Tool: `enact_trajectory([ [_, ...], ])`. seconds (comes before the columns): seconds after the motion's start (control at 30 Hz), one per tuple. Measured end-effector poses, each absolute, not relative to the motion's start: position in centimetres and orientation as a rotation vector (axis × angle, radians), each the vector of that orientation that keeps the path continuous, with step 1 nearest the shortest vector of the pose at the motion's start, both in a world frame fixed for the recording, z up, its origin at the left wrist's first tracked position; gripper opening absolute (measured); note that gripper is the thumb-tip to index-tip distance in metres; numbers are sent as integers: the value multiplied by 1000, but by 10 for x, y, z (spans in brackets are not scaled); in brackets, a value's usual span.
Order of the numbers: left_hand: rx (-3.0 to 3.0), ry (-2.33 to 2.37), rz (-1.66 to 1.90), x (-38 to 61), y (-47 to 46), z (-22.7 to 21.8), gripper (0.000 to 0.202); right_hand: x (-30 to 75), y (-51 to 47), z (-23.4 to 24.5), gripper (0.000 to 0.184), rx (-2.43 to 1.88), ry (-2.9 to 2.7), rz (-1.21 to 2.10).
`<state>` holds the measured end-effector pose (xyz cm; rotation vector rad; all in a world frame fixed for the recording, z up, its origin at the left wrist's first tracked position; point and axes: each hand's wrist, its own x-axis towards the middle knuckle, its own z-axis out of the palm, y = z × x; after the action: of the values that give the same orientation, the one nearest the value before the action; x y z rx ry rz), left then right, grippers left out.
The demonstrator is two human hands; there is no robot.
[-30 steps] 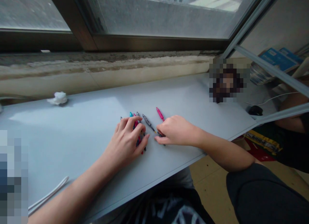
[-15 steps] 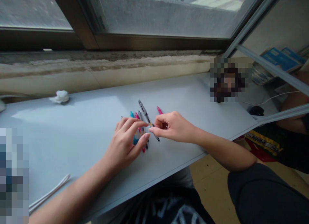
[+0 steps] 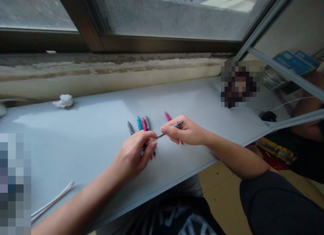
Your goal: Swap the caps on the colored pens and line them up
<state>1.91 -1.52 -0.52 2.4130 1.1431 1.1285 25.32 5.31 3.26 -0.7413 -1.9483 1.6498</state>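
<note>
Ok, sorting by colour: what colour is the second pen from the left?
The pen's cap is teal; the head view shows it.

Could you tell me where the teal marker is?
Head view: the teal marker lies between a grey marker and a pink marker, beyond the left hand.

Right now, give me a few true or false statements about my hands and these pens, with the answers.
The right hand grips a grey pen. True.
The left hand is well away from the pens. False: it lies over the lower ends of a row of pens.
A pink pen passes under the right hand. True.
A crumpled white tissue lies on the pale desktop. True.
A black mouse sits beside the tissue. False: it is far off to the right.
</note>
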Motion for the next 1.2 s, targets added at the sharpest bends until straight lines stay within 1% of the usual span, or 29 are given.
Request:
enact_trajectory([
  [0.1,2497,1104,1098,19,-14,-7,18,251,54,25,72,-732,-1851,1690],
  [0.2,2463,1133,1037,18,-13,-8,26,251,54,23,70,-739,-1866,1697],
  [0.33,2330,1056,960,16,-13,-6,39,258,56,30,54,-582,-2095,1597],
  [0.43,2282,1045,955,13,-13,-2,41,262,61,36,37,-567,-2203,1463],
  [0.47,2288,1067,964,12,-12,-1,41,264,64,37,36,-605,-2204,1423],
  [0.63,2347,1162,1003,7,-6,-1,38,270,74,39,45,-788,-2219,1325],
  [0.73,2361,1201,1013,6,-3,-3,37,272,76,38,30,-799,-2183,1259],
  [0.8,2379,1231,1003,6,-1,-4,36,272,76,39,37,-793,-2159,1241],
  [0.83,2389,1240,997,5,0,-5,37,272,76,39,36,-807,-2166,1244],
  [0.93,2410,1255,976,4,2,-6,39,272,77,40,33,-873,-2229,1230],
  [1.0,2410,1263,973,3,2,-6,40,272,77,39,26,-860,-2229,1207],
  [1.03,2407,1271,971,3,3,-6,40,272,77,39,29,-843,-2213,1197],
  [1.07,2404,1278,967,3,3,-6,41,272,77,39,36,-830,-2196,1195],
  [1.1,2398,1288,964,3,3,-6,41,272,78,39,38,-830,-2182,1206],
  [1.17,2386,1300,959,4,3,-6,42,273,78,38,34,-868,-2177,1232],
  [1.2,2379,1303,955,4,3,-6,42,273,79,37,37,-890,-2184,1234],
])
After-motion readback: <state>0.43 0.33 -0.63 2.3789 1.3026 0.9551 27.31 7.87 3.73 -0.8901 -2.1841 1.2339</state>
